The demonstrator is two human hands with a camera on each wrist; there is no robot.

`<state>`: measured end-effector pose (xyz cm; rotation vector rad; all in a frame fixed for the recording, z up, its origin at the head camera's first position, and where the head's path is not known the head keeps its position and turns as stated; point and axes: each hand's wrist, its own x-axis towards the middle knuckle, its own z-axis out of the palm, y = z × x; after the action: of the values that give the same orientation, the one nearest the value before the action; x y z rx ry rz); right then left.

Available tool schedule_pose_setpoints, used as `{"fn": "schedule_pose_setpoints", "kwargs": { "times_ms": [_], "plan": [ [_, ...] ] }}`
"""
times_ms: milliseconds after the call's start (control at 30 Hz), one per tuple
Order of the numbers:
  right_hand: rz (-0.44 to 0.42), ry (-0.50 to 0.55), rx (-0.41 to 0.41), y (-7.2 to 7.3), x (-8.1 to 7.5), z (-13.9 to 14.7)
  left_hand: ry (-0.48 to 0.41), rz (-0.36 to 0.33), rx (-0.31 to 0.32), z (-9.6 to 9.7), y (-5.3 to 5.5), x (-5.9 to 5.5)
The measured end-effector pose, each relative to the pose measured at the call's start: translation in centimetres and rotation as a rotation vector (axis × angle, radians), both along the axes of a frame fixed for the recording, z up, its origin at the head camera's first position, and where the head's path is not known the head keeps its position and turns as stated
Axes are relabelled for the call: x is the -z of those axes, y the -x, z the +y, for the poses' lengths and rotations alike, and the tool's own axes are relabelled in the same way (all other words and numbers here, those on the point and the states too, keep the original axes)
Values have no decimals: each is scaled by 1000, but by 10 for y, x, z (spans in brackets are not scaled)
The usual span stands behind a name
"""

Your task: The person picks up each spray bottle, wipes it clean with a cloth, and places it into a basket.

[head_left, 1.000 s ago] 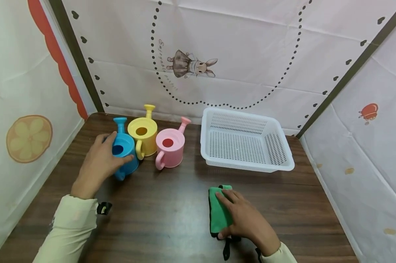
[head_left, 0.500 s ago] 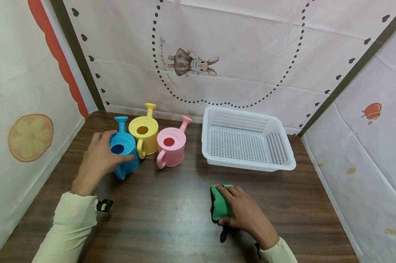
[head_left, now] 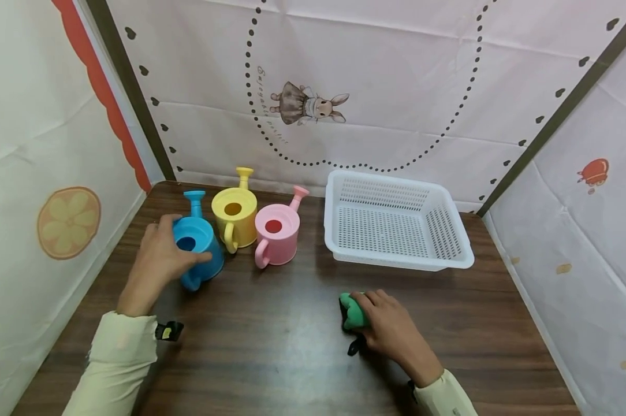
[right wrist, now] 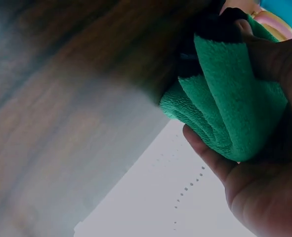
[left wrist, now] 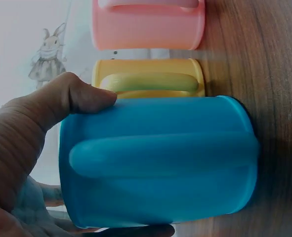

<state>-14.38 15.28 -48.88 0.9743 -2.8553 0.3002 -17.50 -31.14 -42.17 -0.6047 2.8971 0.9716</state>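
A blue toy watering can (head_left: 206,263) is gripped at its top by my left hand (head_left: 159,257), thumb on the near right side and fingers at the left. The left wrist view shows its handle (left wrist: 160,155) facing the camera. To its right stand a yellow watering can (head_left: 240,225) and a pink watering can (head_left: 279,240), spouts pointing back. My right hand (head_left: 396,326) grips a green cloth (head_left: 353,315) with black edging. In the right wrist view the cloth (right wrist: 234,103) is folded and bunched between thumb and fingers; part of it is hidden by the palm.
A white perforated plastic basket (head_left: 396,231) sits at the back right of the dark wood table (head_left: 261,346). Printed fabric walls (head_left: 396,75) close in the back and both sides.
My right fingers have curled in, lifting and bunching the cloth that lay flat. The blue watering can has shifted slightly left and nearer in my left hand, away from the yellow one.
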Motion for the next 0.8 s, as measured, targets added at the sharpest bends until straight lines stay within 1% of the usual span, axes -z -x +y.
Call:
{"fn": "schedule_pose_setpoints", "kwargs": {
  "times_ms": [33,100,167,267,367,467,533,633,733,800],
  "plan": [
    [-10,6,3,-1,0,2,2,14,-3,0,-3,0],
    [-27,23,11,-4,1,6,6,63,-15,2,-12,-2],
    [-43,47,13,-7,0,11,-3,130,-27,5,-24,-6],
    [-73,98,18,-13,-4,17,-1,250,-32,14,-46,-16],
    [-115,193,27,-18,-10,22,-24,382,-9,24,-66,-28],
    [-129,318,35,-21,-16,23,-78,502,32,35,-79,-35],
    [-116,405,22,-21,-19,22,-125,571,75,44,-85,-36],
    [-71,520,10,-22,-24,19,-198,642,153,58,-90,-34],
    [-5,633,20,-23,-29,15,-249,667,221,72,-92,-29],
    [49,711,40,-24,-32,11,-261,651,254,81,-91,-25]
  ]
}}
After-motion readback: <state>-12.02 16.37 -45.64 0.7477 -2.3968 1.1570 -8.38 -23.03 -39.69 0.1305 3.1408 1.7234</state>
